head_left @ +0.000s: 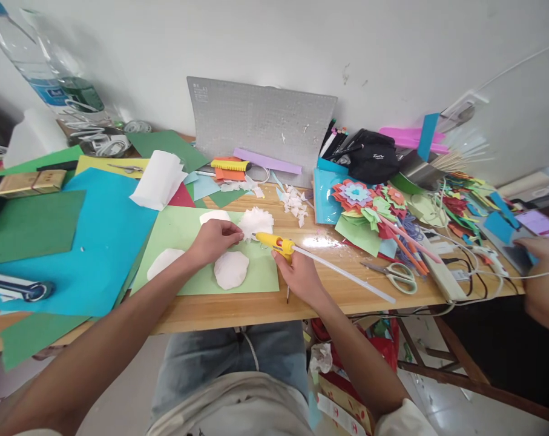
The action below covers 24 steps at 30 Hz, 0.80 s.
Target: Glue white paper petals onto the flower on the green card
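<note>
In the head view my right hand (301,272) is wrapped round a yellow hot glue gun (281,244). A long translucent glue stick (347,274) sticks out of its back end. The gun's nozzle lies at the lower edge of a ruffled white paper flower (257,221). My left hand (215,239) pinches the flower's left edge, its fingertips close together. Under both hands is a light green paper sheet (260,283). Rounded white paper pieces lie on the sheet: one (231,270) in front, one (165,261) at left, and one (214,216) partly behind my left hand.
Scissors (400,277) and a power strip (444,278) lie right, beside colourful paper flowers (356,197). A grey cutting mat (260,118) leans on the wall. A white paper roll (158,180) and blue paper (106,242) are left. Another person's hand (544,272) is far right.
</note>
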Available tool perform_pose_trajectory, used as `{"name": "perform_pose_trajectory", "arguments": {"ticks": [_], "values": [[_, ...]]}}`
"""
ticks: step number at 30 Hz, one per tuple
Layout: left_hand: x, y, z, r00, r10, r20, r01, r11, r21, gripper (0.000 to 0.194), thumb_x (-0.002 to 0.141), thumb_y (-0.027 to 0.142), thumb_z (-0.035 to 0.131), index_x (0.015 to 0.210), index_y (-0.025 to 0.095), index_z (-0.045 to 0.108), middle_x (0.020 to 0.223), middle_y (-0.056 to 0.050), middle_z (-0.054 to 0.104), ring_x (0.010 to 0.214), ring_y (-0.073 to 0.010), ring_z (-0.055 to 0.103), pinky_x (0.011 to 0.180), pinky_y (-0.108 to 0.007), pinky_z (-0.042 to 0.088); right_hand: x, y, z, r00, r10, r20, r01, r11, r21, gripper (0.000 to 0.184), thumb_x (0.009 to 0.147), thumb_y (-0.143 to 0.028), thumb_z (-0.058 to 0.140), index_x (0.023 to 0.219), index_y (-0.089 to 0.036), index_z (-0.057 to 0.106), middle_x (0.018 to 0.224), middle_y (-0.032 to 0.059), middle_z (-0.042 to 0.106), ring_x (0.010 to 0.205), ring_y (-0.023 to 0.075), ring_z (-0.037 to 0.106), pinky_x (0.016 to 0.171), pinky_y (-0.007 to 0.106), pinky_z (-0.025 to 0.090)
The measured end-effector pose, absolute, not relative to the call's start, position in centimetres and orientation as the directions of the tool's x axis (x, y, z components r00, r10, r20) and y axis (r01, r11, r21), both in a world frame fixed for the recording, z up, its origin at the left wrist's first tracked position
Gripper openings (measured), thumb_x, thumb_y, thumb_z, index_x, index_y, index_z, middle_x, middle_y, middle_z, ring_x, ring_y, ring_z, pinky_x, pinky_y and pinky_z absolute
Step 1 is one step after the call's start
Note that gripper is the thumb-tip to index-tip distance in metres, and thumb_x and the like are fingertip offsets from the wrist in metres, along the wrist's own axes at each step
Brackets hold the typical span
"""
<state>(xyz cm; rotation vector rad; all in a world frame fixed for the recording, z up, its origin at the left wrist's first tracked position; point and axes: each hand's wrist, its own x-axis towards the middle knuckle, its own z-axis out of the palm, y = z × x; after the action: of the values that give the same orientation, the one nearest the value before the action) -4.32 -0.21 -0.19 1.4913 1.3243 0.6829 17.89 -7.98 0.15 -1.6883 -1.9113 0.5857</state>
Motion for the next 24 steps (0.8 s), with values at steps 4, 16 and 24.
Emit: {"name": "perform_pose_trajectory", "arguments": {"ticks": [4,16,24], "values": [[-4.32,-0.19,-0.18,0.235,0.952,-0.199,0.378,0.099,0.92,0.027,0.066,0.043,0.07,0.074,0.018,0.071,0.07,-0.004,0.071,0.068,-0.0196,0.064,0.067,-0.03,0.049,17.91,-7.94,-0.04,-0.096,0.989,0.109,0.77,0.144,-0.622,0.034,0.094,-0.038,0.043,0.111,-0.017,0.063,0.097,0.0099,0.069,0.088,0.0243,0.063,0.079,0.032,0.046],[-4.26,-0.25,-0.03,0.232,0.951,-0.203,0.387,0.101,0.916,0.025,0.065,0.042,0.07,0.073,0.018,0.071,0.069,-0.004,0.071,0.068,-0.0194,0.064,0.067,-0.031,0.048,18.04,-8.18,-0.37,-0.086,0.991,0.102,0.789,0.13,-0.601,0.032,0.093,-0.039,0.043,0.105,-0.017,0.064,0.092,0.0093,0.07,0.083,0.0237,0.063,0.075,0.032,0.046],[-4.23,-0.27,-0.02,0.235,0.951,-0.202,0.388,0.098,0.917,0.024,0.066,0.042,0.07,0.073,0.018,0.071,0.07,-0.004,0.071,0.07,-0.0199,0.064,0.067,-0.031,0.048,17.92,-8.2,-0.08,-0.085,0.99,0.108,0.817,0.132,-0.561,0.031,0.094,-0.04,0.042,0.101,-0.018,0.062,0.094,0.0101,0.07,0.083,0.0241,0.063,0.075,0.032,0.046]]}}
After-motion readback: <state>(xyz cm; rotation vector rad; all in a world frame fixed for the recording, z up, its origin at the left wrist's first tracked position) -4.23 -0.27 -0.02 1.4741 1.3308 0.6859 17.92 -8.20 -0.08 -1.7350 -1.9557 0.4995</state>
